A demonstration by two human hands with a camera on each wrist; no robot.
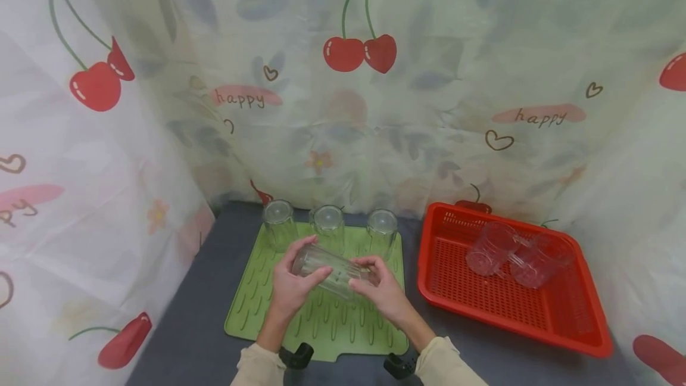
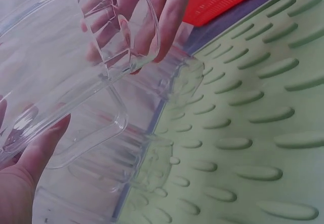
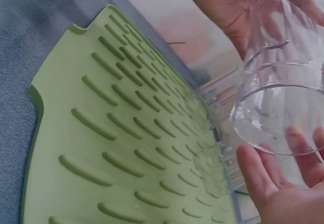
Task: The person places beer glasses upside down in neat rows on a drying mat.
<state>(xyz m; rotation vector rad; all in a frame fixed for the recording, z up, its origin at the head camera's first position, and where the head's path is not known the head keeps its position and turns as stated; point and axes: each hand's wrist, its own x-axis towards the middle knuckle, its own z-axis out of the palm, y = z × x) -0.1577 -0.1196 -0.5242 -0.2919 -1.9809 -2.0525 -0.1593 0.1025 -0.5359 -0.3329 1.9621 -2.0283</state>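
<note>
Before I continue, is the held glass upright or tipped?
Tipped: the glass slants sideways between the left hand and right hand.

Here's your clear, see-through cup (image 1: 339,274), a looped handle on its side, tipped over and lying slantwise in the air, one end toward ten o'clock in your left hand (image 1: 293,283), the other toward four o'clock in the fingers of your right hand (image 1: 387,292), right above the green mat (image 1: 321,329)!
</note>
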